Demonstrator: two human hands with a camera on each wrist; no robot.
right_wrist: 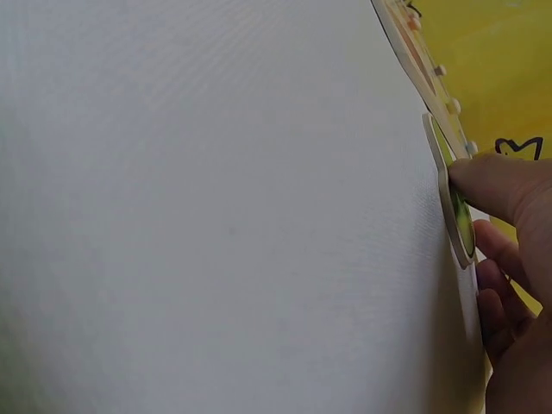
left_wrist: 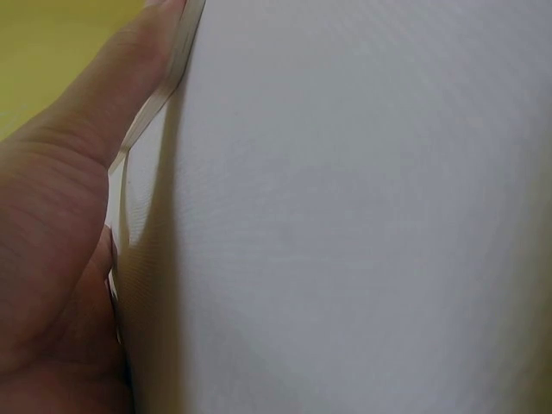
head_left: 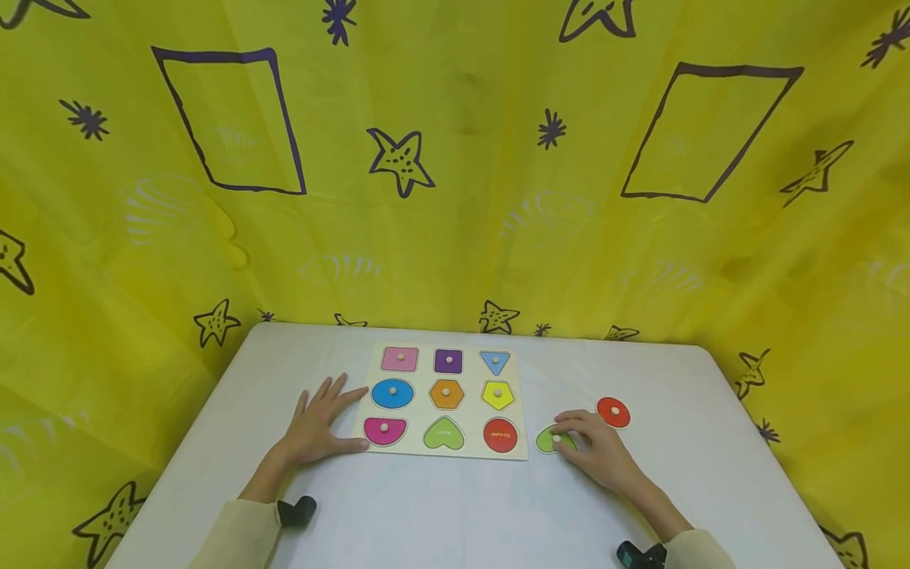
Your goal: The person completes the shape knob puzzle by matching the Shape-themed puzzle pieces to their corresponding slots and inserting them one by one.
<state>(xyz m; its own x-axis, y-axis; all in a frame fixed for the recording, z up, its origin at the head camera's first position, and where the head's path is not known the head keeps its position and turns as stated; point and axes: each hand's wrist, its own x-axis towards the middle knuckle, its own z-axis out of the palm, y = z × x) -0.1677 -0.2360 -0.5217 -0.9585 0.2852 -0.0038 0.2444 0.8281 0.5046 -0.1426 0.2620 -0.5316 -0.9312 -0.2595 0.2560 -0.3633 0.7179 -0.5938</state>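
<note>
A pale wooden shape puzzle board (head_left: 421, 405) lies on the white table. My left hand (head_left: 316, 427) is at its left side, fingers spread, with thumb and forefinger touching the edge. In the left wrist view the thumb (left_wrist: 95, 95) lies along the board's side. To the right of the board, my right hand (head_left: 603, 454) pinches the small knob of a green heart puzzle piece (head_left: 544, 442). The right wrist view shows this piece (right_wrist: 445, 194) edge-on, close over the tabletop. Just beyond that hand lies a red circle puzzle piece (head_left: 610, 408) with its own knob.
Several knobbed pieces sit in the board, among them a blue oval (head_left: 380, 393) and a purple square (head_left: 442, 366). In its front row, a green heart recess (head_left: 444, 433) and a red circle recess (head_left: 501, 442) show printed words. A yellow curtain (head_left: 462, 237) hangs behind the table.
</note>
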